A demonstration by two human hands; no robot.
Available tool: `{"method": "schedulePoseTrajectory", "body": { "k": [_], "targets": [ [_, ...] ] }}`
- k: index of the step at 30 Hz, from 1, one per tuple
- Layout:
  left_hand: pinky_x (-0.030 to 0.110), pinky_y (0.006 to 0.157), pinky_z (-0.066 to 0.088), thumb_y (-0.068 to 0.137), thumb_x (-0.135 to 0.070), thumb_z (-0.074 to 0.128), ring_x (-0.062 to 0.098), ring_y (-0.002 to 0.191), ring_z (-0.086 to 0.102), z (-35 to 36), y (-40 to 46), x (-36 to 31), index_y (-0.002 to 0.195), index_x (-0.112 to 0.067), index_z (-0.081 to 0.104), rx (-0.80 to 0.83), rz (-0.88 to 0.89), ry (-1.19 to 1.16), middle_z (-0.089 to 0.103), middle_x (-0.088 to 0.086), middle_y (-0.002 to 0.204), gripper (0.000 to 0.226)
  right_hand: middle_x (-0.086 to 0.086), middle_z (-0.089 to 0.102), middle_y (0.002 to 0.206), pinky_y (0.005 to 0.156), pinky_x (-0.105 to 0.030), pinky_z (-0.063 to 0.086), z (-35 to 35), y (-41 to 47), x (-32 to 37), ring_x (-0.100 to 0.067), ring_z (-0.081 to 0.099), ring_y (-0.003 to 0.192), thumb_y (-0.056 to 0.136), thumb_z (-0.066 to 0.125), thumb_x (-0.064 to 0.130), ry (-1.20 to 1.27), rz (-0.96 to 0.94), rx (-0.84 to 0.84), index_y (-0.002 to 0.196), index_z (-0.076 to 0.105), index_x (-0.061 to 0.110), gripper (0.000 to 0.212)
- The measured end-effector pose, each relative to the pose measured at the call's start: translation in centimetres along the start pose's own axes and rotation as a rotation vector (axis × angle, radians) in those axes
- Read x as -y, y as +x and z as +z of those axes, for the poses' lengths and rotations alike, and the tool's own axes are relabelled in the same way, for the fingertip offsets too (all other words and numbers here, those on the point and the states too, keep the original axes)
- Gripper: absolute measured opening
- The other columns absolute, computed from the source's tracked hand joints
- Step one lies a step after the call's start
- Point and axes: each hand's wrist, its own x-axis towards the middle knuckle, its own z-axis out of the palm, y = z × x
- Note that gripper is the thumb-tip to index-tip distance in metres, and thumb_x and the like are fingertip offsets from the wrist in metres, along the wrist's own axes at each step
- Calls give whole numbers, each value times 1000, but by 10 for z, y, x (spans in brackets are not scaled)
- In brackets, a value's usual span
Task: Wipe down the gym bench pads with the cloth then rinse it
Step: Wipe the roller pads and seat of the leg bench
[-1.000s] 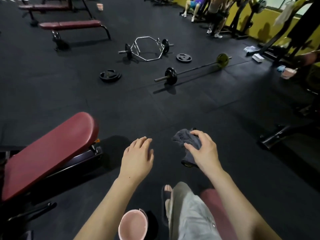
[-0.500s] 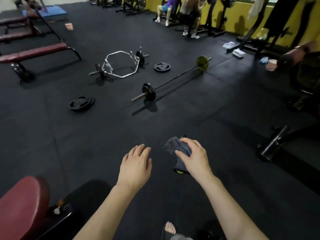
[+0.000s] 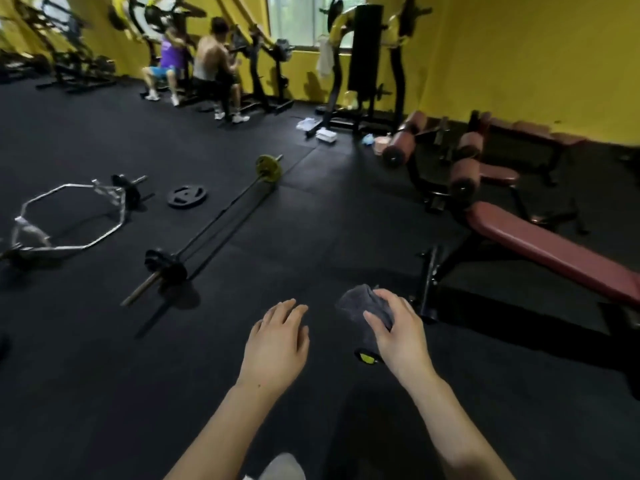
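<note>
Grey cloth (image 3: 367, 306) bunched in the gripping right hand (image 3: 398, 332), left hand (image 3: 277, 341) open and empty, could snag the maroon bench (image 3: 554, 251) frame.

Black rubber floor (image 3: 311, 209) spreads ahead of the hands, bounded by yellow walls (image 3: 519, 57) with a bright window (image 3: 298, 19) far ahead. A barbell (image 3: 207, 230), a hex bar (image 3: 69, 216) and a loose weight plate (image 3: 187, 196) lie ahead-left; black-and-yellow machines (image 3: 363, 64) line the wall.
</note>
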Motion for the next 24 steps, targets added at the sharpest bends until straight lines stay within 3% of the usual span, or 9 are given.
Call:
{"method": "schedulePoseTrajectory", "body": {
  "k": [11,19,24],
  "targets": [
    [34,120,29,108,-39,35,11,149,31,61,283,-88,153,-30,40,46,291,-73,36,-10,161,46,15,59,121,103,-29,50,-74,218,-76,-3,57,114,98,70,23,-85,76,-314,135,60,24,38],
    [38,121,31,108,-41,37,11,150,28,107,443,-183,155,-31,38,176,496,-81,35,-9,162,48,9,62,120,97,-26,51,-151,331,-134,-7,60,111,95,73,22,-165,170,-476,135,62,21,41],
    [38,121,29,108,-42,36,10,150,28,146,529,-237,155,-32,37,214,540,-82,34,-11,162,49,12,62,119,93,-10,44,-185,398,-189,-3,61,111,95,73,21,-137,223,-517,133,63,23,40]
  ]
}}
